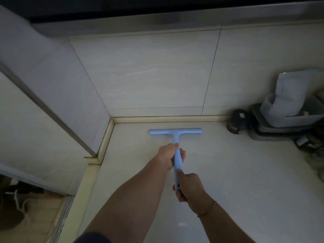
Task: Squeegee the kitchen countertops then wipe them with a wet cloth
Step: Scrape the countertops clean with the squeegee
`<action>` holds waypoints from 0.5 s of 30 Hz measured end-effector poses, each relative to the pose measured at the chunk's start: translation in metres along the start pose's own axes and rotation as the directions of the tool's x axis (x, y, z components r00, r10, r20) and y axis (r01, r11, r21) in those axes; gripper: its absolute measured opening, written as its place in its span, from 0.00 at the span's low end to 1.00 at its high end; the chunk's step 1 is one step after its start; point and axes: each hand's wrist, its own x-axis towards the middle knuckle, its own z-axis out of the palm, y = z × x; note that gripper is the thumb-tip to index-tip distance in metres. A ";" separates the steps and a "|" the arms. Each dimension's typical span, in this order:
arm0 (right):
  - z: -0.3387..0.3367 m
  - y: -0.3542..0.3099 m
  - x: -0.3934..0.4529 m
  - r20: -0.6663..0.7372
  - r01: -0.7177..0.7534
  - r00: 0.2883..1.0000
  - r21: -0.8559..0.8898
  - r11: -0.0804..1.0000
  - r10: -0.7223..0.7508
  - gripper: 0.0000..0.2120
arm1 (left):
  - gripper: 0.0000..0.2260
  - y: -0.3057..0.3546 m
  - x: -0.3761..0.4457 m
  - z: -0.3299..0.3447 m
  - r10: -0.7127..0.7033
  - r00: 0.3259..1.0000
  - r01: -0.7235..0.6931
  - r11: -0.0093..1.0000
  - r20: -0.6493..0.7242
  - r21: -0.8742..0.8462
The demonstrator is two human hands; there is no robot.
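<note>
Squeegee (176, 137) sits mid-frame on the pale desk (236, 172), blade flat across the surface near the back wall, close to the corner at centre left. Handle runs straight down the frame toward the person. Left hand (169, 157) grips the handle high up, fingers curled round it just below the blade neck. Right hand (190, 187) grips the handle's low end, thumb lying along the top. Both closed on the tool.

Handling, judged: light plastic, stiff handle, soft flexible blade edge. It should slide easily on a smooth, maybe damp, desk. Handle is the only sensible hold; a two-hand grip gives downward pressure to keep the blade edge flat. Slim handle could twist if wet.

Right of frame: dark jar (236, 124), stacked grey trays (280, 127) with a folded grey cloth (294, 92) standing in them, well apart from the blade. Wiping step not started.
</note>
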 end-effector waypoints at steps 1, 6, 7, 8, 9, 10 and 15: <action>0.000 0.004 -0.005 0.005 0.001 1.000 -0.002 1.000 -0.001 0.22 | 0.12 -0.004 -0.004 -0.001 -0.006 1.000 0.006 1.000 0.008 0.000; -0.002 0.026 -0.029 0.016 0.008 1.000 -0.015 1.000 -0.008 0.24 | 0.12 -0.026 -0.024 -0.012 -0.028 0.999 0.027 0.999 0.043 0.024; -0.003 0.031 -0.033 0.014 0.014 1.000 -0.030 0.999 -0.013 0.24 | 0.12 -0.030 -0.028 -0.013 -0.030 0.999 0.029 0.999 0.044 0.023; -0.003 0.035 -0.037 0.012 0.012 1.000 -0.041 0.999 -0.011 0.24 | 0.12 -0.034 -0.033 -0.014 -0.033 0.998 0.032 0.999 0.045 0.021; -0.003 0.040 -0.041 0.011 0.006 1.000 -0.043 0.999 -0.006 0.24 | 0.12 -0.039 -0.037 -0.016 -0.039 0.998 0.038 0.999 0.045 0.016; -0.004 0.045 -0.046 0.014 0.002 1.000 -0.039 0.999 -0.002 0.24 | 0.11 -0.043 -0.042 -0.018 -0.047 0.998 0.047 0.999 0.045 0.011; -0.003 0.067 -0.065 0.009 0.000 1.000 -0.048 0.999 0.000 0.25 | 0.12 -0.065 -0.060 -0.025 -0.059 0.998 0.059 0.998 0.038 -0.001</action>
